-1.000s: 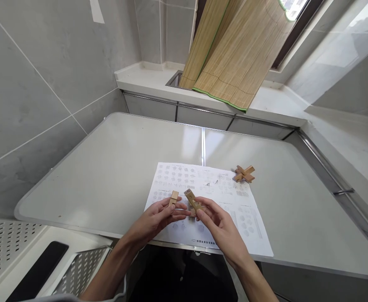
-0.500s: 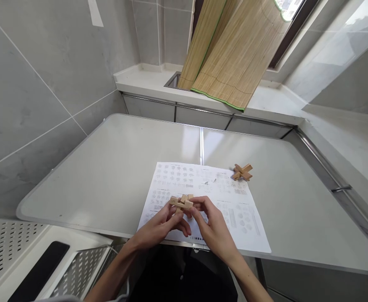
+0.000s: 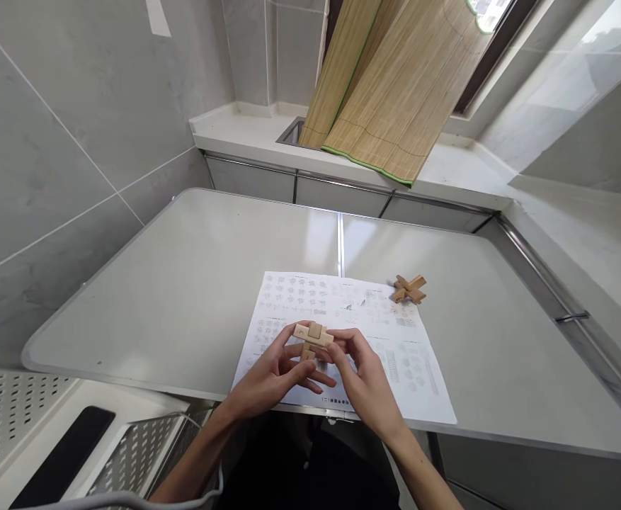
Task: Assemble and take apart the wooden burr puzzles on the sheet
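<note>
A pale wooden burr puzzle (image 3: 314, 334), made of notched interlocking sticks, is held up over the paper sheet between both hands. My left hand (image 3: 272, 374) grips it from the left, with the thumb at the lower stick and some fingers stretched out underneath. On the other side my right hand (image 3: 364, 379) pinches the right end of the upper stick between thumb and fingers. Part of the puzzle is covered by the fingers. Below lies the printed instruction sheet (image 3: 421, 382), full of small diagrams too faint to read.
A darker wooden burr puzzle (image 3: 408, 289) sits at the sheet's upper right corner. The folding table (image 3: 172, 283) has a seam down its middle. A black phone (image 3: 66, 457) lies on a white perforated surface (image 3: 7, 425) at lower left, near a cable. Bamboo blinds (image 3: 384, 92) hang beyond.
The puzzle has been turned and shifted slightly right, so its upper stick and lower stick show more clearly. My left fingers have moved around underneath it.
</note>
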Demonstrator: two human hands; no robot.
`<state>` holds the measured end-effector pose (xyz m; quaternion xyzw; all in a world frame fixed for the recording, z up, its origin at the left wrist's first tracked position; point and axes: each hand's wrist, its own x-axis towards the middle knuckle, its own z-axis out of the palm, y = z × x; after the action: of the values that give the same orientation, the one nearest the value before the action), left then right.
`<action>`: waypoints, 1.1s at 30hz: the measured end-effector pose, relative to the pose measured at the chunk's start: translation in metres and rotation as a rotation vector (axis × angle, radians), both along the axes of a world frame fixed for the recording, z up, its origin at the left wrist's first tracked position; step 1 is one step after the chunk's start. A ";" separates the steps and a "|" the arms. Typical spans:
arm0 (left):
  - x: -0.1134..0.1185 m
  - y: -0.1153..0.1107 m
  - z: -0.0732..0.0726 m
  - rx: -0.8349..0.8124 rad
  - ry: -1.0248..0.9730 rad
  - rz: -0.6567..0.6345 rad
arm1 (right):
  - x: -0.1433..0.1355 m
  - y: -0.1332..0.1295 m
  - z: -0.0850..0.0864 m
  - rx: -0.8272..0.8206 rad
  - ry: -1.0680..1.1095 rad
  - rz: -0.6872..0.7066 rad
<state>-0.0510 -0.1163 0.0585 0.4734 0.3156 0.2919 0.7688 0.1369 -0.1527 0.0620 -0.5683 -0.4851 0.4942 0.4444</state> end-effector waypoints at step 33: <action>-0.011 0.003 -0.012 0.077 0.320 0.312 | 0.002 0.003 -0.050 0.087 -0.668 0.018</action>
<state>-0.0615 -0.1137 0.0468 0.4879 0.4916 0.3403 0.6360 0.1392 -0.1499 0.0121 -0.6751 -0.6295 0.2633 0.2805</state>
